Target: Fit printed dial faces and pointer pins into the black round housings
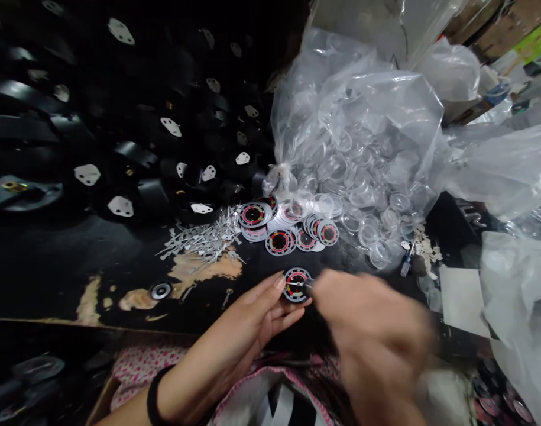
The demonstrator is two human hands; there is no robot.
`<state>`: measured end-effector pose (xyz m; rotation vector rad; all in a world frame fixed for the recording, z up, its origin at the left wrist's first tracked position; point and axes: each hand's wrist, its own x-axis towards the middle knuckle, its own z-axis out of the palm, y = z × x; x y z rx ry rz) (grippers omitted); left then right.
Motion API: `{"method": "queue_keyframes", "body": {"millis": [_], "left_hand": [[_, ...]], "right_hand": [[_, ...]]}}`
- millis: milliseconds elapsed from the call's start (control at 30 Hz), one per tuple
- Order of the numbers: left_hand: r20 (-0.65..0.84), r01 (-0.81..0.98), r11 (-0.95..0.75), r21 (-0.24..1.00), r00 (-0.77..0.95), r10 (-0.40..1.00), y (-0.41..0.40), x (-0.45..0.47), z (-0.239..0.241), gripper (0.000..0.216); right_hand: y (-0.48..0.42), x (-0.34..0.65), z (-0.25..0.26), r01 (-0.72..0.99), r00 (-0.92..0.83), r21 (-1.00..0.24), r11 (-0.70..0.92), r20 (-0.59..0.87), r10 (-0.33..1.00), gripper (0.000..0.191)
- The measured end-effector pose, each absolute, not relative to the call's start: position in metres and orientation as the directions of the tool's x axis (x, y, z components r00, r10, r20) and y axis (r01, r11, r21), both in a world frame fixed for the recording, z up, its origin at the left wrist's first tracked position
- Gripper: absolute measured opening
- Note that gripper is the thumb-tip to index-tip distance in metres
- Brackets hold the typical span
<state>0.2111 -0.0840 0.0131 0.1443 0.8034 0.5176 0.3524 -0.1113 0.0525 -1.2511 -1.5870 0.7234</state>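
Note:
Between the thumb and fingers of my left hand (pixel 259 310) is a small round gauge (pixel 296 277), its black dial facing up with a white pointer across it. My right hand (pixel 372 319) is closed and smeared by motion at the gauge's right edge. A small dark tip shows at its fingers, too blurred to name. Just beyond the gauge lie loose printed dial plates (pixel 280 241) in overlapping stacks. Left of them is a heap of thin white pointers (pixel 208 235).
A clear plastic bag (pixel 359 100) spills transparent round covers (pixel 370 195) at the back right. Black gauge housings (pixel 152 192) crowd the back left. A small screwdriver (pixel 405 263) and a white card (pixel 464 302) lie to the right. A ring-shaped part (pixel 161 290) sits near the front edge.

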Motion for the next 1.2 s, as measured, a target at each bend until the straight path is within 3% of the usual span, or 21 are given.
{"method": "queue_keyframes", "body": {"millis": [100, 200, 300, 400, 533, 633, 700, 800, 900, 1000, 1067, 1133, 1200], "left_hand": [[-0.636, -0.359, 0.87, 0.338, 0.594, 0.492, -0.083, 0.21, 0.017, 0.023], [-0.623, -0.368, 0.866, 0.339, 0.601, 0.5, -0.083, 0.21, 0.015, 0.026], [-0.623, -0.38, 0.865, 0.328, 0.602, 0.5, -0.084, 0.21, 0.011, 0.023], [-0.648, -0.375, 0.869, 0.323, 0.582, 0.492, -0.084, 0.211, 0.01, 0.021], [-0.656, -0.363, 0.871, 0.331, 0.575, 0.489, -0.082, 0.211, 0.014, 0.023], [-0.651, -0.371, 0.863, 0.343, 0.569, 0.503, -0.081, 0.21, 0.016, 0.02], [-0.658, -0.368, 0.865, 0.34, 0.564, 0.499, -0.081, 0.209, 0.016, 0.019], [-0.671, -0.366, 0.874, 0.32, 0.564, 0.482, -0.083, 0.207, 0.015, 0.022], [-0.674, -0.372, 0.867, 0.331, 0.55, 0.493, -0.087, 0.205, 0.013, 0.025], [-0.639, -0.398, 0.806, 0.439, 0.492, 0.591, -0.088, 0.201, 0.014, 0.027], [-0.614, -0.4, 0.757, 0.517, 0.443, 0.653, -0.087, 0.198, 0.017, 0.029], [-0.602, -0.383, 0.727, 0.57, 0.407, 0.687, -0.086, 0.197, 0.021, 0.029], [-0.586, -0.363, 0.711, 0.602, 0.403, 0.703, -0.085, 0.197, 0.025, 0.03]], "right_hand": [[-0.101, 0.344, 0.045, 0.313, -0.011, -0.892, 0.327, 0.341, 0.94, 0.026], [-0.099, 0.34, 0.057, 0.139, 0.053, -0.929, 0.343, 0.353, 0.934, 0.022], [-0.103, 0.34, 0.07, -0.014, 0.229, -0.863, 0.504, 0.488, 0.842, 0.023], [-0.104, 0.338, 0.059, 0.04, 0.206, -0.842, 0.539, 0.534, 0.82, 0.022], [-0.101, 0.342, 0.046, 0.133, 0.073, -0.93, 0.344, 0.355, 0.932, 0.021], [-0.106, 0.367, 0.058, 0.109, 0.208, -0.9, 0.423, 0.436, 0.875, 0.023], [-0.115, 0.395, 0.064, 0.176, 0.408, -0.863, 0.473, 0.501, 0.763, 0.023], [-0.13, 0.441, 0.051, 0.336, 0.626, -0.906, 0.257, 0.419, 0.658, 0.014], [-0.145, 0.476, 0.028, 0.397, 0.698, -0.915, 0.067, 0.349, 0.626, 0.01], [-0.155, 0.492, 0.025, 0.438, 0.697, -0.898, -0.043, 0.31, 0.646, 0.016], [-0.158, 0.487, 0.037, 0.57, 0.674, -0.807, -0.153, 0.353, 0.649, 0.016], [-0.157, 0.468, 0.055, 0.763, 0.587, -0.606, -0.223, 0.507, 0.631, 0.016], [-0.152, 0.437, 0.07, 0.874, 0.437, -0.463, -0.15, 0.611, 0.661, 0.017]]}}
